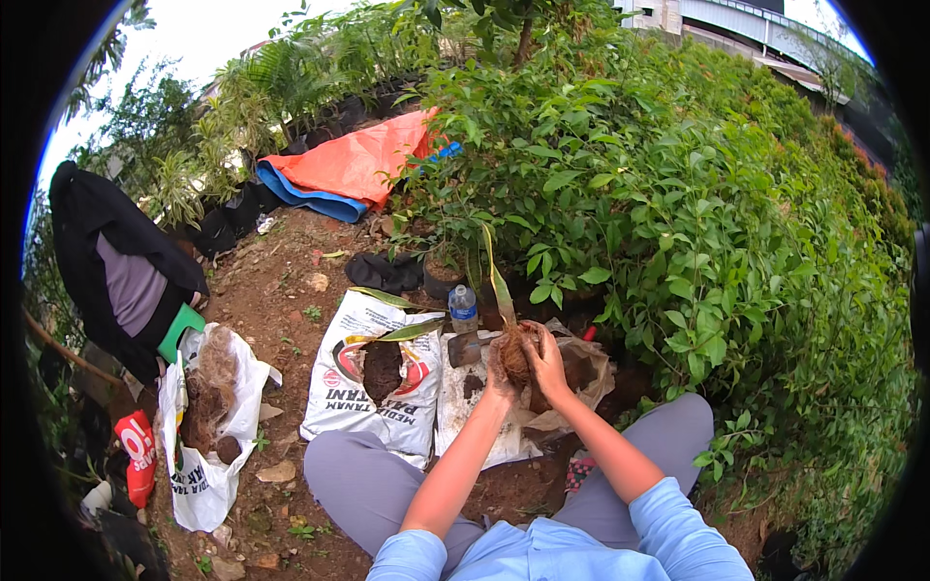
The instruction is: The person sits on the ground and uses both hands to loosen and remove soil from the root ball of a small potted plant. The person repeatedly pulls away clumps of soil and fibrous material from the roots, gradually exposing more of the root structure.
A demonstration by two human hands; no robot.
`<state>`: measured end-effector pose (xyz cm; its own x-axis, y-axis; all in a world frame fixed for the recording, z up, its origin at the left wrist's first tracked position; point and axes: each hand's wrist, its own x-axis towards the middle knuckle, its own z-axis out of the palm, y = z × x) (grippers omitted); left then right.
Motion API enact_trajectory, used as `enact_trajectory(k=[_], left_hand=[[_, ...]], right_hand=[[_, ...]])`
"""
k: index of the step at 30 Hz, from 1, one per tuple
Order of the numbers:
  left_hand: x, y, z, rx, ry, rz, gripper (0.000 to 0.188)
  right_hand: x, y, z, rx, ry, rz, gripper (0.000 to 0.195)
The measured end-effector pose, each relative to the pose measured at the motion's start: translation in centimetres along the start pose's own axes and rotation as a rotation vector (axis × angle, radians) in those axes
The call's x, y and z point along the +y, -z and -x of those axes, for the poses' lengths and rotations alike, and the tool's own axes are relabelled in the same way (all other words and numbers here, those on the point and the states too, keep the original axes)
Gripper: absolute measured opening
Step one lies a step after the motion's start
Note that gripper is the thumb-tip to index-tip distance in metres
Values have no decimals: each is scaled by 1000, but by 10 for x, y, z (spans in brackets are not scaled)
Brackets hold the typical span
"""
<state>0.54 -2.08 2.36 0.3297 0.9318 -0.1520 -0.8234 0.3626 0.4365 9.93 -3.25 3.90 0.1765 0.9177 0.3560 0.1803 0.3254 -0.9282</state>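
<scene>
Both hands cup a ball of brown coconut fibre (514, 357) around the base of an upright snake plant leaf (500, 290) with yellow edges. My left hand (501, 372) presses on its left side, my right hand (545, 359) on its right. Below them lie a soiled white sack (476, 428) and an open, crumpled bag (592, 378) with brown material inside. A small trowel blade (465, 349) rests on the sack. Left of it, a printed white sack (370, 327) has a hole showing dark soil (382, 370), with cut snake plant leaves (412, 331) across it.
A plastic water bottle (463, 309) stands behind the trowel. At left are an open white sack of fibre (211, 392), a red bag (136, 454) and a person in dark clothing (120, 269). An orange and blue tarp (349, 163) lies farther back. Dense leafy shrubs (690, 218) border the right.
</scene>
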Motion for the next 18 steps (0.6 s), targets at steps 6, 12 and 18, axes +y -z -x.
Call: enact_trajectory(k=[6,12,18], left_hand=[[-3,-5,3,52,75,64,40],[-7,12,-4,69,39,90,35],[-9,24,-8,36,-14,211,35]], right_hand=[[14,9,-5,109,-132,45,40],[-13,5,-1,278,20,703,43],[4,22,-18,120,-278,-332,45]])
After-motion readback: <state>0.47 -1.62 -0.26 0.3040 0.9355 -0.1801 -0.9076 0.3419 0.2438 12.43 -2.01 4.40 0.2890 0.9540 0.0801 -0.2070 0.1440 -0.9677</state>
